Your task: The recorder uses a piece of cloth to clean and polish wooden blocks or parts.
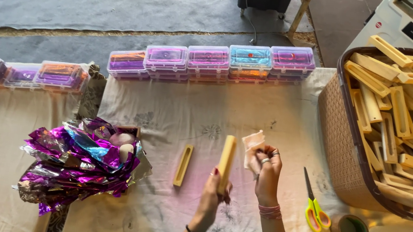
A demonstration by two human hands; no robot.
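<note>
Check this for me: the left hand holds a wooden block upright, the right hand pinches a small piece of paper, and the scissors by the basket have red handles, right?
Not quite. In the head view the scissors have yellow-green handles, not red. The rest holds: the left hand holds the wooden block upright, the right hand pinches the small piece of paper, and the scissors lie by the basket.
</note>
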